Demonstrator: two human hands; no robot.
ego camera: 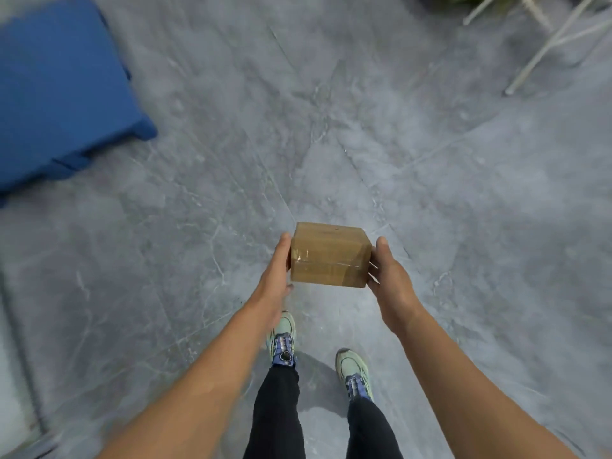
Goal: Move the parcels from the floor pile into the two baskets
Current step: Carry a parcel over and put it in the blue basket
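Over grey marble floor [364,127], left grip [275,276] and right grip [390,279] clasp parcel [328,256]; long axis crosswise.

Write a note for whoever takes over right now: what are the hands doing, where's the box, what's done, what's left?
Both hands carry the parcel: left hand on its left side, right hand on its right.
The parcel is lifted above the grey floor.
Done: this parcel is picked up.
Left: put it in a basket. No pile or basket shows clearly; a blurred blue object lies upper left.
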